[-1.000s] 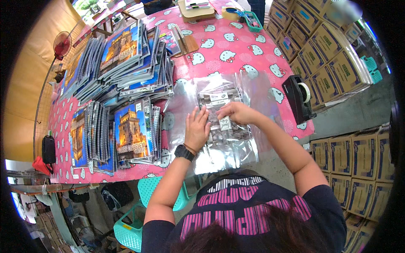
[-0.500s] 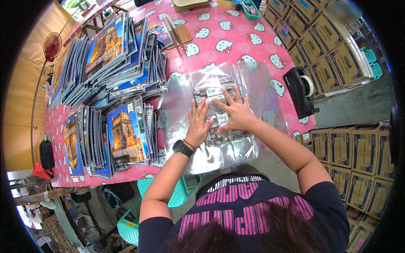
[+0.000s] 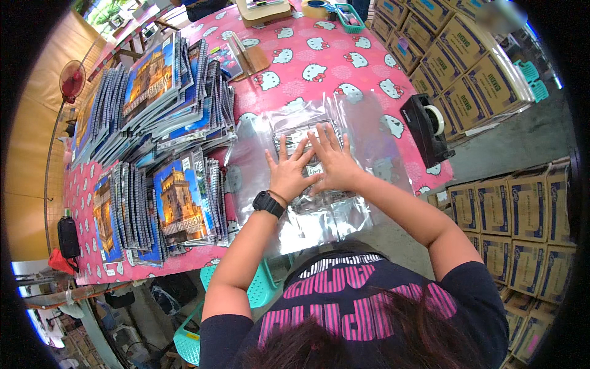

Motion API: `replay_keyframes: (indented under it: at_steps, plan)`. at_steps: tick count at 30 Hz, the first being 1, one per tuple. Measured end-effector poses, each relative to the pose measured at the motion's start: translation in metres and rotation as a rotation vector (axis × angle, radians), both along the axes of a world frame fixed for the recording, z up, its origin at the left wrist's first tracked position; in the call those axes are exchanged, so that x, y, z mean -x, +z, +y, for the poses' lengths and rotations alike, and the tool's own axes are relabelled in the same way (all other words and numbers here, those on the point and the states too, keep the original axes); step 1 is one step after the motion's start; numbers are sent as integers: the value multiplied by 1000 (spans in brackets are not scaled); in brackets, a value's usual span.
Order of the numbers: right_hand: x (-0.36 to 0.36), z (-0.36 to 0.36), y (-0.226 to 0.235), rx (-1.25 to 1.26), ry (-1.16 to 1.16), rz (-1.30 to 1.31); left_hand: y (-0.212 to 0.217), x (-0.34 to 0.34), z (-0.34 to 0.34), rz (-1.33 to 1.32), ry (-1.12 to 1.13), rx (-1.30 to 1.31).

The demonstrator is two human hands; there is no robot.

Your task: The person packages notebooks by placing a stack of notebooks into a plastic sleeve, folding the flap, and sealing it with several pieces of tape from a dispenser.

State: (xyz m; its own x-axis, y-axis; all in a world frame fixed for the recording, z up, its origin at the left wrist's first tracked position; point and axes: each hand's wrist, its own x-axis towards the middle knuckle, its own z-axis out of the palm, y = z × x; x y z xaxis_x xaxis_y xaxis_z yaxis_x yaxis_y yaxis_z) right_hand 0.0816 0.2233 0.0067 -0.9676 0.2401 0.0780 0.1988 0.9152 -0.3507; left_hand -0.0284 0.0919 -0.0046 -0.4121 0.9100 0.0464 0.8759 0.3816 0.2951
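Both palms press flat on a dark, black-and-white printed item (image 3: 292, 130), seemingly a notebook or a small stack of them. Clear plastic (image 3: 375, 132) lies over and around it, wrinkled and shiny at the near side. My left hand (image 3: 290, 173), below a black wristwatch (image 3: 268, 203), rests on the item's left part with fingers spread. On the right part lies my right hand (image 3: 335, 163), fingers stretched forward, close beside the left one. Much of the item is hidden under the hands, so I cannot tell how many pieces there are.
Piles of spiral notebooks with tower covers (image 3: 181, 200) fill the table's left side. A black tape dispenser (image 3: 424, 132) stands at the right edge. Farther back are a brown clipboard-like board (image 3: 252, 60) and a green basket (image 3: 349, 19). Cardboard boxes (image 3: 513, 206) are stacked to the right.
My hands have come closer together, and the left fingers are spread wider. Both still press on the plastic-covered item. The whole view has shifted slightly.
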Motion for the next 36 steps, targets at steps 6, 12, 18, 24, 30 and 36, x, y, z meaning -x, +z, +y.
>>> replay_keyframes:
  at_steps: [6,12,18,24,30,36]
  plan:
    - [-93,-23,-11,104,378,402,2,-3,2,-31,-12,-18]
    - [-175,105,23,78,-625,461,-6,2,-6,-57,-34,-148]
    - [-231,218,6,182,-1068,400,-1,2,2,-41,-81,-153]
    - [-226,232,22,611,-841,390,-3,3,1,-39,-68,-163]
    - [-259,197,18,653,-853,528,-6,4,0,-22,-55,-150]
    - [-271,183,-50,1071,-1018,145,-2,1,-1,-48,-29,-98]
